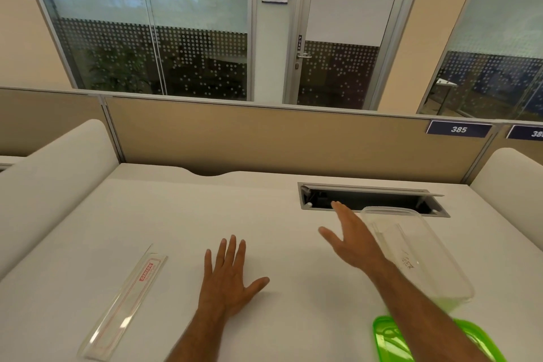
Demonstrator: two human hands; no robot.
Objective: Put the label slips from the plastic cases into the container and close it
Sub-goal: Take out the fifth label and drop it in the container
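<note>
A long clear plastic case [123,300] with a red-printed label slip inside lies on the white desk at the left. A clear plastic container [426,250] stands open at the right, with handwriting on its side; something long and clear seems to lie inside it. Its green lid [390,341] lies at the near right edge, partly under my right forearm. My left hand [229,276] rests flat on the desk, fingers spread, empty. My right hand [352,238] hovers open just left of the container, touching nothing.
An open cable hatch [370,200] is sunk into the white desk [205,209] behind the container. A tan partition [264,138] closes the back, with white curved dividers [53,173] on both sides.
</note>
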